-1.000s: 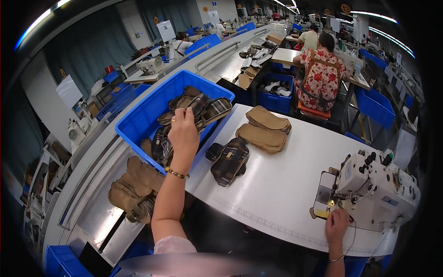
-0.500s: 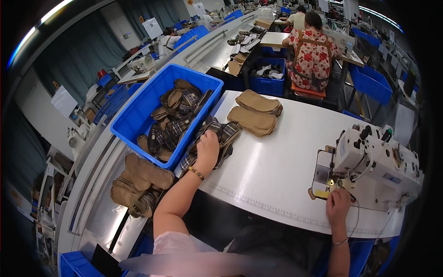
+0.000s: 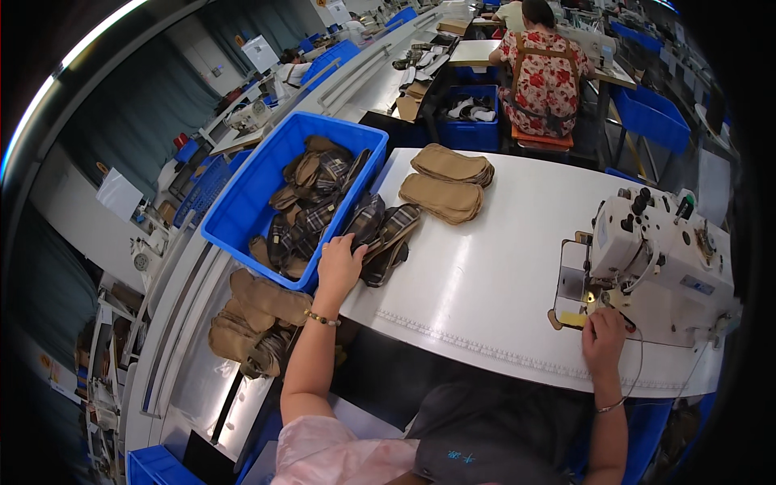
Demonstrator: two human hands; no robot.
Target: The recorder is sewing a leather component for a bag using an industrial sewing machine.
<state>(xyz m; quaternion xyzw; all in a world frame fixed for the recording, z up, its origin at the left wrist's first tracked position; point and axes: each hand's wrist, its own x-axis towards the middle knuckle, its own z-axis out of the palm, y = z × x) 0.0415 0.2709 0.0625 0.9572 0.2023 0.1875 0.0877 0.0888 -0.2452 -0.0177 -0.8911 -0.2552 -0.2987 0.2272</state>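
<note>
My left hand is at the near right rim of a blue bin, its fingers apart and nothing visible in them. Just beyond its fingertips lies a loose heap of brown and plaid slipper-shaped fabric pieces on the white table; whether they touch is unclear. More such plaid and brown pieces fill part of the bin. At the sewing machine, my right hand is closed beside the needle area. A small dark end sticks out by its fingers; the rest is hidden.
Two stacks of brown sole-shaped pieces lie at the table's far edge. More brown pieces are piled left of my forearm. A ruler strip runs along the near edge. Ahead, a person in a floral top sits at another table.
My left hand has drawn back from the plaid pieces toward the bin's rim, and its fingers have parted. The plaid pieces lie more spread. My right hand remains at the machine; the view has shifted slightly.
</note>
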